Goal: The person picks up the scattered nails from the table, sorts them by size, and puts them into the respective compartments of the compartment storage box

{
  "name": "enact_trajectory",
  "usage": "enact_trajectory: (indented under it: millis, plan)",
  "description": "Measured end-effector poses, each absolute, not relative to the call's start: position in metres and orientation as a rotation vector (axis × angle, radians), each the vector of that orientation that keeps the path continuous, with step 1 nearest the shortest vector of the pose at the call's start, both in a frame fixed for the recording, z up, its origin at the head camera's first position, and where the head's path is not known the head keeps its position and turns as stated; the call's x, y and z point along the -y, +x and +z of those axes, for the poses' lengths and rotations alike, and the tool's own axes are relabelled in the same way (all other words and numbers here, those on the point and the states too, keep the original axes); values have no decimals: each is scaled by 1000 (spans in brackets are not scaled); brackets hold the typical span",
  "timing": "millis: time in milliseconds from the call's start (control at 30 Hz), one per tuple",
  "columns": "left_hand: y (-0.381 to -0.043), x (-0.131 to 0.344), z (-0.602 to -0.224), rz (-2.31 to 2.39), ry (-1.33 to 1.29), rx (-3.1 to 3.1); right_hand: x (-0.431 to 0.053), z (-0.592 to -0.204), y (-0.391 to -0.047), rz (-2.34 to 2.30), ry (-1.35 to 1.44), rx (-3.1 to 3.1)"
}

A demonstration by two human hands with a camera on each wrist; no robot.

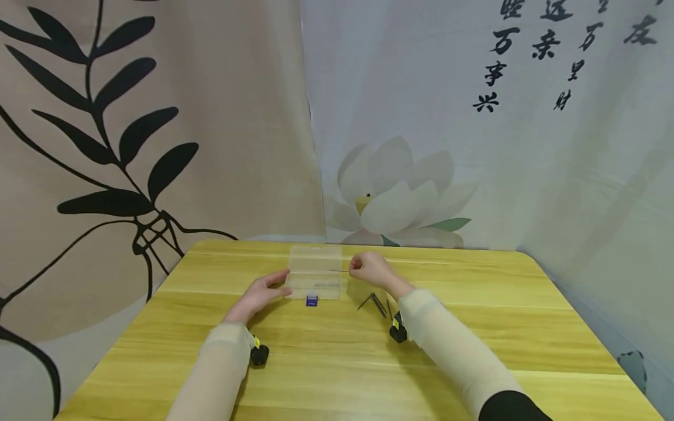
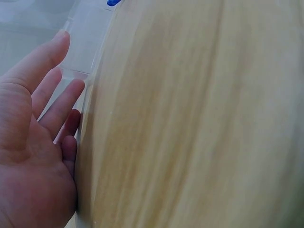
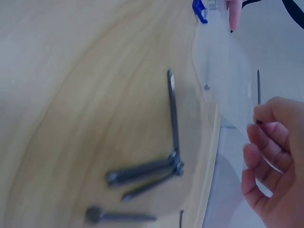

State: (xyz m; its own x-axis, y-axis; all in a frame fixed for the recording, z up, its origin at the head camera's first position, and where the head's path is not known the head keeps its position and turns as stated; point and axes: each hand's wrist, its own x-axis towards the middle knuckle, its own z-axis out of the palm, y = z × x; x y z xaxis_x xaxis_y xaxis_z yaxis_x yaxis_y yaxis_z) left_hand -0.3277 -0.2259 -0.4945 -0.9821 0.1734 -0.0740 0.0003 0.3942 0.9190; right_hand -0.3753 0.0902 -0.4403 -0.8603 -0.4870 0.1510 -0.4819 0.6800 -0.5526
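Yellow wood-grain table (image 1: 326, 362) | beige hanging (image 1: 253, 128), black leaf print (image 1: 146, 133) | pale hanging (image 1: 411, 88), lotus print (image 1: 395, 207), black characters (image 1: 505, 41)

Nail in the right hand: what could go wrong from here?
The nail might slip or swivel: the right hand pinches it near one end, tip free.
The clear box could shift if bumped; the left hand is at one side.
The loose nails lie beside the black wrist camera, which could knock them.

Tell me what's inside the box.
At least one nail lies in the box, too faint for an exact count. In the head view, the left hand covers a sliver of the box's left edge, hiding that spot.
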Motion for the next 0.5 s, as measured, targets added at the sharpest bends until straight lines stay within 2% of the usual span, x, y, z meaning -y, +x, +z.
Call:
enact_trajectory:
  millis: [500]
  plan:
    - [-325,224,-491,1659,173,-2489,-55,-447,-383,-797,-801,-2934]
